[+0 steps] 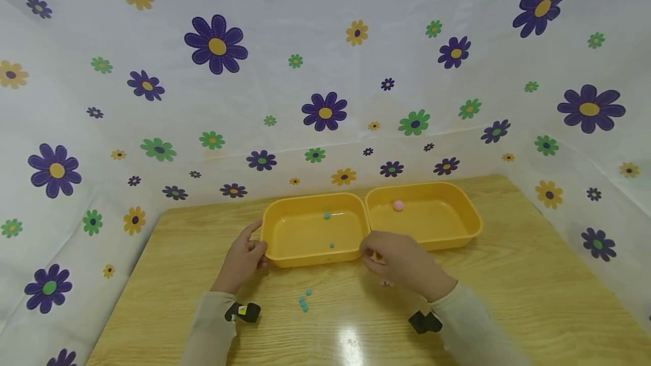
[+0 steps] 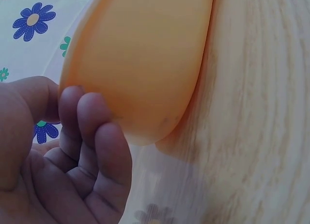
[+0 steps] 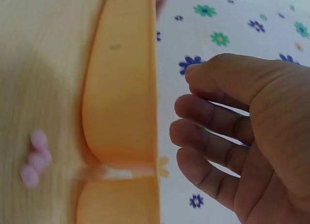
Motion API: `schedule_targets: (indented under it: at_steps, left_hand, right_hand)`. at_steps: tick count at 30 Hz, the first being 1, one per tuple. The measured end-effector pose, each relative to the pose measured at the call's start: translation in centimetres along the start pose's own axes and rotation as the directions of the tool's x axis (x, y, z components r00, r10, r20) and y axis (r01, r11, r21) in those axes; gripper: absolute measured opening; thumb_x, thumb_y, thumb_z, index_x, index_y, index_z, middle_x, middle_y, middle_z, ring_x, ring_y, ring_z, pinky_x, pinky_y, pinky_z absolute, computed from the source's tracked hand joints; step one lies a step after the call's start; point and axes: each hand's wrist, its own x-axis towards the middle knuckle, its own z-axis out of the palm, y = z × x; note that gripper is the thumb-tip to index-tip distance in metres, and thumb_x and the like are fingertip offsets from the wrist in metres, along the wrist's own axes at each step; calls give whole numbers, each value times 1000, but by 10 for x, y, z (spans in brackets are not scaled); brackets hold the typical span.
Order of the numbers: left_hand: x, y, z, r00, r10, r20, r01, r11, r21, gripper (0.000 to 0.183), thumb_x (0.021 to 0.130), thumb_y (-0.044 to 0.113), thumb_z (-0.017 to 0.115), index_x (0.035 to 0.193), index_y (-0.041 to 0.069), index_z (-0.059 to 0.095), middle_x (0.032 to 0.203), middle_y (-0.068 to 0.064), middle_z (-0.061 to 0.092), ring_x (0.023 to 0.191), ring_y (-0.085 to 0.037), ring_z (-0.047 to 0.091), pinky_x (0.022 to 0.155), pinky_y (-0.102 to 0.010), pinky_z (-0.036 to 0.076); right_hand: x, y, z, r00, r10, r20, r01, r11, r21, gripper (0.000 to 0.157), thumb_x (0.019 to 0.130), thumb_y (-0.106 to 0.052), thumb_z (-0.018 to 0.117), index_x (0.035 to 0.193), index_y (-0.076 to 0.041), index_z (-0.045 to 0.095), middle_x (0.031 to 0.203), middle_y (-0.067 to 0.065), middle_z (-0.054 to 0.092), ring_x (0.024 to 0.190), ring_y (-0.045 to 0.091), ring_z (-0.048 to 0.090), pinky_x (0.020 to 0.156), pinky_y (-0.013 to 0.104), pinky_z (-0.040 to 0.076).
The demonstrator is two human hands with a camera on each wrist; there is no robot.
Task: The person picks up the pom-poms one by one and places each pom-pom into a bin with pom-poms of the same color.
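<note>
Two yellow trays stand side by side on the table. At the left end of the left yellow tray (image 1: 305, 257), my left hand (image 1: 243, 258) grips the rim, its fingertips against the outer wall in the left wrist view. My right hand (image 1: 402, 260) is at that tray's front right corner; in the right wrist view its loosely bent fingers (image 3: 193, 132) hold nothing, just off the rim. Inside the left tray lie two small teal balls, one toward the back (image 1: 327, 216) and one nearer the front (image 1: 332, 245). A pink ball (image 1: 398, 205) lies in the right yellow tray (image 1: 452, 242).
Several teal balls (image 1: 304, 304) lie on the wooden table (image 1: 285, 332) in front of the left tray. Several pink balls (image 3: 36, 160) rest on the table near my right hand, partly hidden by it in the head view. A flowered white cloth (image 1: 274, 89) hangs behind and around the table.
</note>
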Motion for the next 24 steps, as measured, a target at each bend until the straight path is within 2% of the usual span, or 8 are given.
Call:
schedule_targets:
  at_steps: [6, 9, 14, 19, 24]
  left_hand:
    - [-1, 0, 0, 1000, 0, 4, 0, 1000, -11, 59, 105, 12, 53, 160, 17, 34, 82, -11, 65, 68, -20, 61, 64, -28, 54]
    - [0, -1, 0, 1000, 5, 5, -5, 1000, -15, 59, 105, 12, 53, 160, 16, 33, 81, -11, 65, 69, -20, 61, 63, -28, 54]
    - [1, -2, 0, 1000, 3, 7, -3, 1000, -13, 59, 105, 14, 54, 161, 16, 33, 81, -11, 65, 69, -20, 62, 64, -28, 54]
    - [1, -2, -1, 1000, -6, 11, 6, 1000, -17, 60, 105, 15, 54, 161, 17, 32, 83, -11, 66, 70, -20, 63, 66, -28, 55]
    - [0, 0, -1, 1000, -7, 8, 8, 999, -31, 60, 104, 15, 55, 161, 18, 33, 83, -11, 66, 69, -20, 63, 66, -28, 56]
  right_hand:
    - [11, -22, 23, 990, -78, 116, 78, 997, -2, 6, 92, -17, 77, 97, -17, 73, 91, -7, 67, 71, 0, 54, 60, 15, 46]
    - [21, -33, 33, 978, -105, 181, 109, 994, -9, 6, 93, -17, 76, 95, -18, 71, 90, -8, 65, 71, 1, 50, 60, 16, 44]
    - [36, -47, 48, 956, -170, 240, 188, 981, -55, 11, 91, -17, 79, 91, -19, 67, 86, -9, 62, 73, 3, 50, 64, 18, 44]
    - [49, -60, 61, 935, -185, 302, 221, 971, -90, 11, 91, -16, 79, 95, -20, 69, 88, -8, 64, 72, 4, 52, 62, 18, 44]
    - [57, -69, 72, 918, -165, 359, 213, 972, -98, 9, 94, -14, 75, 95, -20, 69, 86, -8, 62, 69, 5, 48, 60, 18, 42]
